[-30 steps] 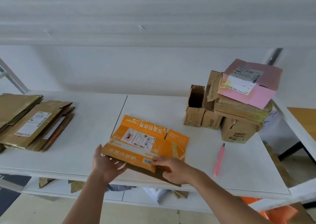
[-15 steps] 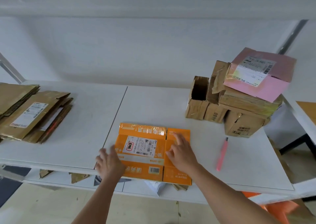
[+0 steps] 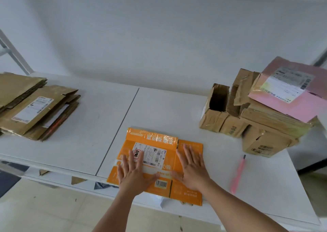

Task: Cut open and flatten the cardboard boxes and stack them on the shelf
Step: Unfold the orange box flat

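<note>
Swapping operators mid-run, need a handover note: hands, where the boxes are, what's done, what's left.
Left hand: open, palm flat on the orange box.
Right hand: open, palm flat on the same box's right panel.
Orange box: flattened, lying at the front edge of the white shelf, not yet stacked.
Flattened stack: brown cardboard at the shelf's left end.
Uncut boxes: brown pile at right, pink box on top.
Pink cutter: on the shelf, right of the right hand.
Done: orange box pressed flat.
Left: move it onto the left stack, then cut and flatten the right pile.
</note>
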Available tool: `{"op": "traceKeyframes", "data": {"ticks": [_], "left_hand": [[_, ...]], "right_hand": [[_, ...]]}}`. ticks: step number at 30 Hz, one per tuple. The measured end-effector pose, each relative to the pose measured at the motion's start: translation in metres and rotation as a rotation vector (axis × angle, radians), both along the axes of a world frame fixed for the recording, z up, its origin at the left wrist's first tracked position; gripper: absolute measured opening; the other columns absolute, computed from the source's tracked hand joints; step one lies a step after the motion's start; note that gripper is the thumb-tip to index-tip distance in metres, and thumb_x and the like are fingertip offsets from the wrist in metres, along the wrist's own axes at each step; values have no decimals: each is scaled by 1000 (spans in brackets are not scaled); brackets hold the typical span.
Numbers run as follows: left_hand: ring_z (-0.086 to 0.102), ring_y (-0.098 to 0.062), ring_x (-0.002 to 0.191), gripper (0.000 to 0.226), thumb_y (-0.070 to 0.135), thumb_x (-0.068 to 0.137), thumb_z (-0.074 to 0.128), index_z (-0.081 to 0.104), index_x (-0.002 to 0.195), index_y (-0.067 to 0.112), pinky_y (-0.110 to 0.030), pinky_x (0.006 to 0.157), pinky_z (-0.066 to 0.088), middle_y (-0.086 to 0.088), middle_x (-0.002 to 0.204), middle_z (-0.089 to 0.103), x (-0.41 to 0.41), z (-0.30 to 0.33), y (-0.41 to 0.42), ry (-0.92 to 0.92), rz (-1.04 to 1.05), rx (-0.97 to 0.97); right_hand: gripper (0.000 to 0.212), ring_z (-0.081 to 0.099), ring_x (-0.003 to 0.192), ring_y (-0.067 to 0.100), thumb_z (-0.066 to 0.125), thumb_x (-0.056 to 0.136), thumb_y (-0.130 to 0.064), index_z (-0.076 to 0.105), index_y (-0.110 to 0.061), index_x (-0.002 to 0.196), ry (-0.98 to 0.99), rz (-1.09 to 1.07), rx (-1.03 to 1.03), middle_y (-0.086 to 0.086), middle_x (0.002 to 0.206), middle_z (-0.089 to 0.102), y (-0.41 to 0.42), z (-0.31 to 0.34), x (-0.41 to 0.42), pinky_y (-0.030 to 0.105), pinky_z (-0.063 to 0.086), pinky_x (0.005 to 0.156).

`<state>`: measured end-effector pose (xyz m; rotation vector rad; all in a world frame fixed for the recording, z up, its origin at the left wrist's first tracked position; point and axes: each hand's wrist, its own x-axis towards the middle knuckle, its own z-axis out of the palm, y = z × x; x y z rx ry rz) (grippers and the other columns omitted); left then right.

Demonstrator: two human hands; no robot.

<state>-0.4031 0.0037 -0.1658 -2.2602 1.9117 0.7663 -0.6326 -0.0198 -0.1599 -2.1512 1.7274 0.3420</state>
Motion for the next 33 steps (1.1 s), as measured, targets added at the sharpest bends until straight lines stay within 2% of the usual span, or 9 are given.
{"op": "traceKeyframes", "data": {"ticks": [5,9,11,13,16,18,20,24,33], "left_hand": [[-34,-34,143,110,83,76,47,-13,154,36,-53,111,-21,-10,158,-32,-6,17,-4,-60,20,-98],[-28,-29,146,94,60,87,59,2,156,33,-50,113,-20,-7,162,-23,0,29,-6,-151,120,-243],[-24,-26,148,77,45,95,56,11,156,29,-50,116,-17,-4,164,-15,9,30,-4,-121,162,-293],[-15,-23,151,64,41,100,47,18,155,26,-51,121,-10,-3,165,-3,13,27,-1,-26,122,-276],[-15,-25,151,79,60,98,34,-1,156,22,-46,120,-6,-7,164,-11,7,19,9,53,17,-164],[-21,-28,149,89,70,93,26,-16,155,22,-46,120,-8,-9,162,-23,4,10,14,-6,-31,-114],[-25,-27,147,91,74,91,20,-22,153,23,-45,120,-10,-9,160,-28,5,3,17,-59,-48,-95],[-30,-25,145,90,75,90,16,-24,152,23,-44,120,-14,-8,159,-31,5,1,16,-66,-57,-75],[-36,-31,141,79,67,95,17,-26,150,31,-53,112,-21,-8,158,-32,-2,13,-2,-240,28,-47]], "right_hand": [[87,-25,148,28,14,92,-76,-22,-25,153,15,-54,46,6,158,-34,12,14,10,52,-11,118],[80,7,148,33,22,96,-69,3,-20,157,21,-35,51,12,162,2,45,25,22,56,18,113],[65,30,135,30,31,96,-64,31,-18,143,-11,33,-82,10,146,29,57,29,27,49,30,104],[50,34,128,25,38,96,-58,40,-20,129,-55,91,-239,7,140,36,56,30,29,42,32,103],[58,9,149,25,30,100,-57,28,-22,145,-133,163,-286,5,160,14,37,29,29,48,10,120],[67,-20,150,21,19,100,-60,3,-26,156,-139,182,-269,-2,164,-13,20,25,27,48,-11,120],[71,-35,144,16,11,99,-62,-18,-28,154,-89,196,-224,-5,159,-32,6,17,22,48,-19,118],[75,-29,146,13,9,99,-63,-23,-22,153,-106,165,-61,-7,157,-36,-4,-3,14,48,-15,119],[78,-23,149,18,12,99,-63,-21,-18,153,-182,-38,-68,-1,159,-33,3,-5,34,44,-12,119]]}}
